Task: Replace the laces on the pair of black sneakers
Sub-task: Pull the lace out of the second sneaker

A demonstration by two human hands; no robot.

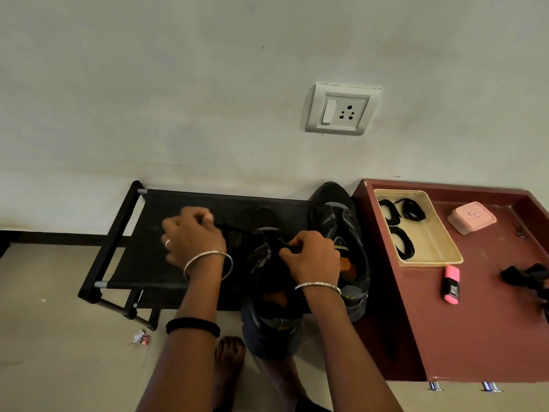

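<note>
On rack (166,221), sneaker (263,270) toe to wall (208,99), right hand (315,258) pinching lace (236,229)

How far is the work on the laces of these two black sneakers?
Done: the right sneaker seems already unlaced, though it is dark. In hand: the left hand holds a black lace taut from the near sneaker while the right hand pinches it at the tongue. Left: three coiled laces lie unused in the tray.
</note>
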